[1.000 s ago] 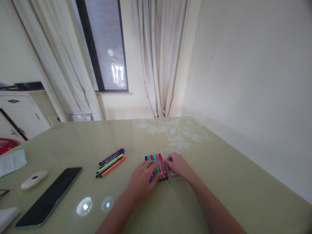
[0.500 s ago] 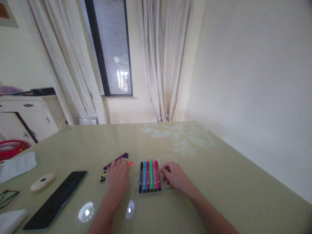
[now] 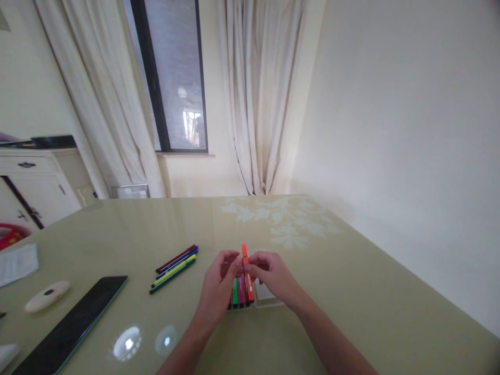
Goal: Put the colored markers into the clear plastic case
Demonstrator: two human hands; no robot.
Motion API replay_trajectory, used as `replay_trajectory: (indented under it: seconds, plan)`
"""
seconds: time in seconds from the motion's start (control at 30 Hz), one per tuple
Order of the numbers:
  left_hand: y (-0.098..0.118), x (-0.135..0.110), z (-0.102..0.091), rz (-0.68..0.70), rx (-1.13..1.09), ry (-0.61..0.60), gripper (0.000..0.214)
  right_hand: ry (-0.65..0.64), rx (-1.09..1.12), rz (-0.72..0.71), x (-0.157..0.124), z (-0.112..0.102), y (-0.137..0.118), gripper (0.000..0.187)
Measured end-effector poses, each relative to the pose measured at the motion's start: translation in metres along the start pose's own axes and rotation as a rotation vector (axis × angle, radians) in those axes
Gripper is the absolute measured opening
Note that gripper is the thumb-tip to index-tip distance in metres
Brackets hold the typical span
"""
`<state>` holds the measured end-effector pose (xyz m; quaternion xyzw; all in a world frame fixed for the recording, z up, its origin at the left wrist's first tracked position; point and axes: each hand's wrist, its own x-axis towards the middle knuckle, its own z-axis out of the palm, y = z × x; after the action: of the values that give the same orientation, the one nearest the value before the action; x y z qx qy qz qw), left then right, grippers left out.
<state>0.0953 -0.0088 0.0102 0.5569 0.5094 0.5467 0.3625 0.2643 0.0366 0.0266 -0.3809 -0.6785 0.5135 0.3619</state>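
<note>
An orange-red marker (image 3: pixel 245 251) stands nearly in line with my view above the clear plastic marker case (image 3: pixel 269 301). My left hand (image 3: pixel 216 281) pinches it from the left, and my right hand (image 3: pixel 277 273) has thumb and fingers closed on it from the right. Beneath them lies a row of markers, among them a green marker (image 3: pixel 235 294); my left hand hides part of this row. The case's open lid half extends under my right hand. Left of my hands, several loose pens rest side by side, including a yellow-green one (image 3: pixel 174 271) and a dark green one (image 3: pixel 172 277).
A black tablet (image 3: pixel 78 323) lies on the glossy table at left. Beside it are a pale oval object (image 3: pixel 47 296) and a white paper packet (image 3: pixel 19 264). Curtains, a window and a white cabinet (image 3: pixel 35 182) stand beyond the table; a wall runs along the right.
My left hand has moved right from the loose pens to the case, bringing the orange-red marker. My right hand has closed on the marker too. The view has shifted slightly right.
</note>
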Motion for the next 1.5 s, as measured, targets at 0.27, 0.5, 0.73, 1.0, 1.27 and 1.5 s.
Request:
replay_trajectory:
  seconds: [0.27,0.5,0.73,1.0,1.27,1.5]
  plan:
    - [-0.021,-0.017,0.003,0.282,0.836,-0.301,0.088,0.099,-0.217,0.293,0.006,-0.042,0.021,0.018]
    - [-0.024,-0.019,0.005,0.317,0.895,-0.33,0.087,0.105,-0.298,0.306,0.007,-0.011,0.027,0.024]
    - [-0.012,-0.019,0.006,0.292,0.895,-0.341,0.074,0.119,-0.527,0.275,0.007,-0.005,0.027,0.03]
    - [-0.008,-0.019,0.009,0.311,0.894,-0.376,0.062,0.153,-0.772,0.24,0.006,-0.002,0.028,0.027]
    - [-0.011,0.008,-0.054,0.078,1.229,0.113,0.03,0.167,-0.908,0.217,0.003,-0.001,0.025,0.038]
    - [-0.031,0.008,-0.091,-0.075,1.363,0.203,0.02,0.2,-0.866,0.19,0.003,0.0,0.018,0.039]
